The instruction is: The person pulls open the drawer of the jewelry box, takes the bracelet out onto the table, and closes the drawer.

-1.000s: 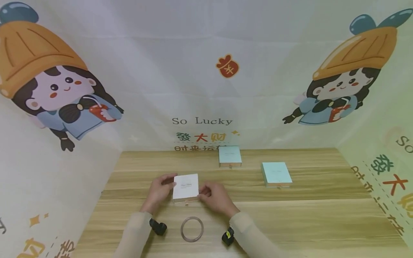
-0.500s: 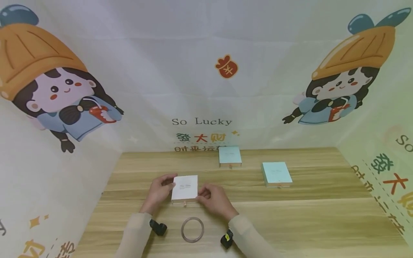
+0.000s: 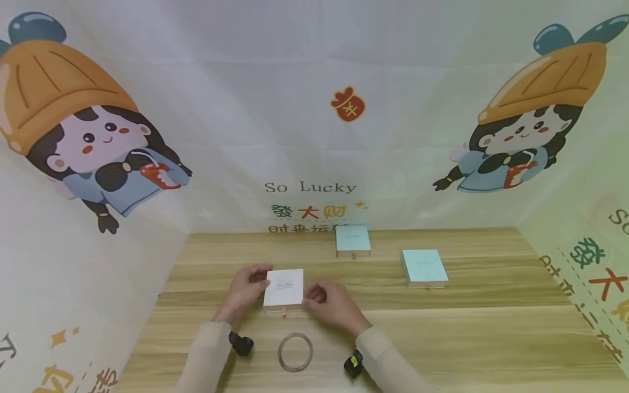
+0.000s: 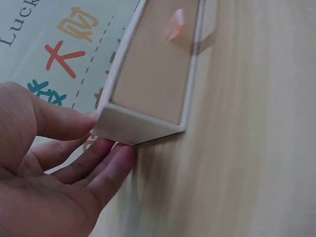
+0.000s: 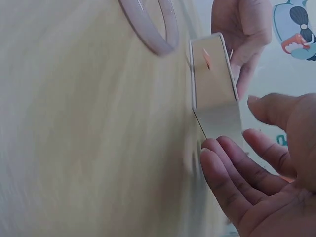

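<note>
A white drawer box (image 3: 284, 287) with small print on its lid lies on the wooden table between both hands. Its tan drawer front (image 4: 158, 59), with a pink ribbon tab (image 4: 176, 24), faces the person and is shut. My left hand (image 3: 248, 289) holds the box's left side, thumb at the upper edge and fingers against the side. On the other side, the fingertips of my right hand (image 3: 330, 305) touch the right wall; its thumb stands apart from the box in the right wrist view. A pale mauve bangle (image 3: 295, 370) lies flat in front of the box.
Two light-blue boxes with tan fronts sit further back: one blue box (image 3: 352, 239) by the rear wall, another blue box (image 3: 425, 266) to its right. Printed cloth (image 3: 236, 109) encloses the table (image 3: 491, 327) at the back and sides.
The white box has turned slightly and its front edge lies straighter. Both hands stay at its sides. The bangle and blue boxes have not moved on the table; the head view shifts a little.
</note>
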Available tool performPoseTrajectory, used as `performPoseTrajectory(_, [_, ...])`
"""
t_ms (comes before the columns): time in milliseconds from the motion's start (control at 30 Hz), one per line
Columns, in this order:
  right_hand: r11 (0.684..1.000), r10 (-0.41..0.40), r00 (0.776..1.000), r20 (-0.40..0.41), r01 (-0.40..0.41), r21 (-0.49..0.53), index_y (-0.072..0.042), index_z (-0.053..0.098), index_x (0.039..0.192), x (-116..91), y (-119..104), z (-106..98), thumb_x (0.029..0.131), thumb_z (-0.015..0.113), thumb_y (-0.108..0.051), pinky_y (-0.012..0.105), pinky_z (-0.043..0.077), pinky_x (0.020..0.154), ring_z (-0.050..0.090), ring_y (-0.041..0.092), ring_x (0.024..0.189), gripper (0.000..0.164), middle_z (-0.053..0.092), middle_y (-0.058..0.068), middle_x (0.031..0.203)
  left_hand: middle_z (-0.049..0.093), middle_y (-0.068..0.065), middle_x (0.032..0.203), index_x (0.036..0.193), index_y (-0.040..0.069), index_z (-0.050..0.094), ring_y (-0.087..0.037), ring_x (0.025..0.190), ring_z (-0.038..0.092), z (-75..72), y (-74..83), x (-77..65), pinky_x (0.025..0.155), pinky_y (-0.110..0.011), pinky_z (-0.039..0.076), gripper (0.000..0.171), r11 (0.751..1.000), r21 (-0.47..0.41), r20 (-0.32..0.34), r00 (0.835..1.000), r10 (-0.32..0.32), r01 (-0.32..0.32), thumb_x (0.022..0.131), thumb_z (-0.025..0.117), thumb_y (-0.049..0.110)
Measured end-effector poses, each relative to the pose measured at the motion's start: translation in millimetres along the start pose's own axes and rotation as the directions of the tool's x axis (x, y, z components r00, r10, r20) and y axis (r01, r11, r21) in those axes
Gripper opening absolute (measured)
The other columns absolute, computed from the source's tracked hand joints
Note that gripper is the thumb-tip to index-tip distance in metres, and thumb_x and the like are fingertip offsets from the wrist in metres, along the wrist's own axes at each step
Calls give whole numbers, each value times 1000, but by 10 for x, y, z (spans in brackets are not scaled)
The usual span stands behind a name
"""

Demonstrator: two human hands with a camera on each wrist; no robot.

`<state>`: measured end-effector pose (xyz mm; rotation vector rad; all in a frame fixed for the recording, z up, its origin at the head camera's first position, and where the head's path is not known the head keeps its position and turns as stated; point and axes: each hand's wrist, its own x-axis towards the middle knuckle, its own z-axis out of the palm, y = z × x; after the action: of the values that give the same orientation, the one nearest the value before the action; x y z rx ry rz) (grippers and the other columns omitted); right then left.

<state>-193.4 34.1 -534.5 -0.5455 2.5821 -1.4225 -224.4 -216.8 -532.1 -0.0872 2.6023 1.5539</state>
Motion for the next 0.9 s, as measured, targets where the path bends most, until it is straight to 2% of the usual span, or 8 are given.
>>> performPoseTrajectory(133, [995,-48,998,-26,46,-84,-4,68,123,6,1,-122,94,74,-22,35,58,88,67,21,101,34,72,10,113,64,-22,136,136,1,62,-40,128,60,-59,75,34,109,-54,49,42,998,37,8,999,41,-41,94,63,0])
performPoseTrajectory(267, [983,-93,993,-77,80,-166,-7,64,131,16,-4,-284,93,75,-23,49,54,100,64,32,117,43,67,13,131,59,-20,144,140,5,60,-41,136,54,-60,224,102,113,-54,47,46,997,38,16,998,62,-63,95,67,9])
performPoseTrajectory(333, [975,-117,988,-99,95,-203,-7,64,132,25,-1,-375,92,77,-23,53,51,104,61,36,123,46,64,14,136,56,-18,148,143,7,58,-40,139,51,-29,314,144,115,-53,45,49,996,29,34,996,81,-82,96,69,15])
performPoseTrajectory(533, [956,-127,980,-151,80,-281,-7,60,139,84,88,-644,89,80,-27,56,43,115,49,39,139,57,53,19,148,51,-14,154,149,10,52,-36,146,44,150,597,323,120,-52,39,59,987,17,110,981,157,-160,97,72,29])
performPoseTrajectory(700, [965,-71,973,-218,11,-262,-4,54,145,164,207,-843,89,80,-27,61,40,116,41,45,143,66,45,24,154,46,-9,160,154,18,47,-34,150,39,319,803,478,119,-57,38,70,993,-14,187,975,119,-118,94,72,44])
performPoseTrajectory(900, [974,81,965,-248,-130,-187,-5,40,155,244,353,-1003,95,74,-35,65,38,115,34,46,148,75,35,24,160,43,-10,162,157,15,42,-35,150,39,530,968,706,119,-57,37,77,994,-34,272,956,110,-105,94,69,50])
